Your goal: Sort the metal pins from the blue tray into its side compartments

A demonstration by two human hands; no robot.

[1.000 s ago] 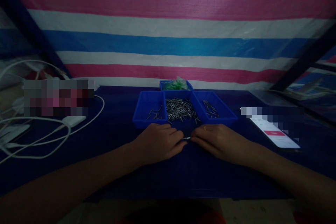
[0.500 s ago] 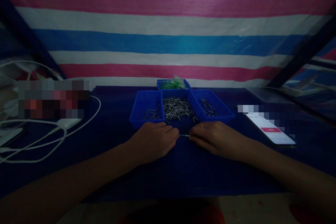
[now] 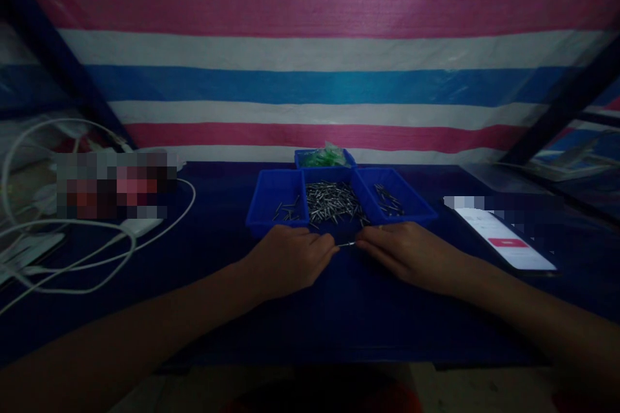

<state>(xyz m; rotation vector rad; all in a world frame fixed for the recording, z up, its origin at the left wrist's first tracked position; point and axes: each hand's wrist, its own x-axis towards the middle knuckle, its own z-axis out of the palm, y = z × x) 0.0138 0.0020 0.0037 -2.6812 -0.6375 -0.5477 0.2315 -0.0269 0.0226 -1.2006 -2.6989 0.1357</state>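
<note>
A thin silver metal pin (image 3: 347, 244), thicker toward its right end, spans the short gap between my two hands. My left hand (image 3: 295, 257) has its fingers closed on the pin's left end. At the other end, my right hand (image 3: 404, 251) pinches it between thumb and fingers. Just beyond the hands stands a blue middle bin (image 3: 327, 174) heaped with similar metal pins (image 3: 332, 201). A blue left bin (image 3: 271, 190) and a blue right bin (image 3: 411, 200) flank it, each with a smaller group of pins. My fingers hide both ends of the held pin.
Behind the bins, a small blue bin (image 3: 299, 158) contains green pieces in clear plastic (image 3: 329, 156). A lit phone (image 3: 508, 239) lies to the right on the dark blue table (image 3: 339, 322). White cables (image 3: 186, 206) loop across the left side. A striped sheet (image 3: 310, 87) hangs behind.
The camera view has shifted slightly, so the bins, phone and cables appear a little farther right. Both hands still hold the pin, which now tilts slightly up toward the right.
</note>
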